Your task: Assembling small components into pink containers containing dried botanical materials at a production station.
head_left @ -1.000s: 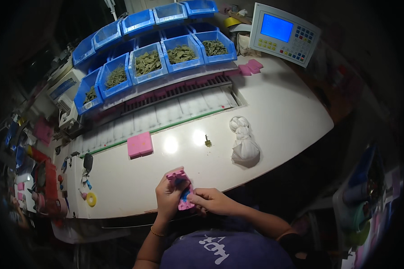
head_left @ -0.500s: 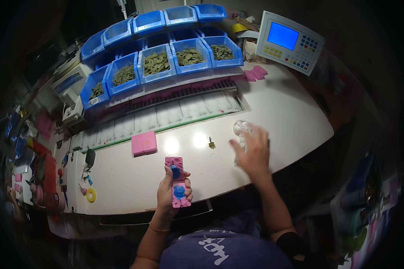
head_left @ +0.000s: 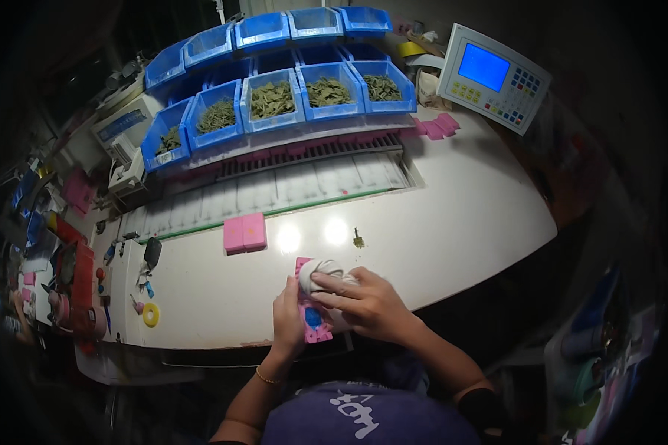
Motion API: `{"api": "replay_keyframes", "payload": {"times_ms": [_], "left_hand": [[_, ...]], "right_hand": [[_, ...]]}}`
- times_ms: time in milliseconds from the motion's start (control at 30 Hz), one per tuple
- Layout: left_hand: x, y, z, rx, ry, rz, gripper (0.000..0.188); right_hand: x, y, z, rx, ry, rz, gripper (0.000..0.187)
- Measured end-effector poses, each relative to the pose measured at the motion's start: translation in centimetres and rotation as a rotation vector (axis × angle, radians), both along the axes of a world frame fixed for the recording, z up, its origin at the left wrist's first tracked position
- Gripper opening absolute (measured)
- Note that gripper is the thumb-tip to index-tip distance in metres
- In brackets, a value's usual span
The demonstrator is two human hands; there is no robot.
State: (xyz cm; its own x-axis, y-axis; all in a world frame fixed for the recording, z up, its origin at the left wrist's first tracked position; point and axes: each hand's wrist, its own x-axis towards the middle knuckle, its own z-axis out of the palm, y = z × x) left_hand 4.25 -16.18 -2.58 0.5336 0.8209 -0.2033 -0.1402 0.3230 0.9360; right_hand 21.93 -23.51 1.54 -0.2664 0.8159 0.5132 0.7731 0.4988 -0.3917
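Note:
My left hand (head_left: 288,317) is closed around an opened pink two-part mold (head_left: 318,334), held above the table's front edge. Blue material shows in the lower hollow of the mold; its upper hollow is covered. A bundled white cloth pad (head_left: 321,274) is pressed on the mold's upper part, and my right hand (head_left: 367,302) grips it with bent fingers. Beyond both hands a small olive-green key-like piece (head_left: 358,239) lies on the white tabletop. A closed pink block (head_left: 245,232) rests to its left.
Blue bins (head_left: 273,102) stand in tiers at the back, several holding dry-looking green pieces. A control panel (head_left: 495,79) with a blue screen stands at the back right, near stacked pink pieces (head_left: 439,126). A yellow ring (head_left: 151,315) lies on the left.
My right hand has picked up the white cloth pad from the table and brought it left onto the pink mold. The view has shifted slightly.

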Motion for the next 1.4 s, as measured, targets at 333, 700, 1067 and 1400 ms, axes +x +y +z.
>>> {"api": "replay_keyframes", "payload": {"times_ms": [333,700,1067,1400], "left_hand": [[0.2,0.5,1.1,0.325,0.050,0.216,0.050],[1.2,-1.9,1.0,-0.221,-0.212,-0.060,0.051],[0.9,-2.7,0.5,0.372,-0.009,-0.052,0.030],[-0.5,-2.3,0.1,0.529,0.019,0.015,0.016]], "right_hand": [[-0.2,-4.0,-0.8,-0.340,0.495,0.132,0.055],[-0.9,-2.6,-3.1,-0.342,0.606,-0.206,0.050],[-0.9,-2.4,-3.6,-0.361,0.968,-0.104,0.030],[-0.2,-2.4,-3.3,-0.510,1.048,0.070,0.024]]}}
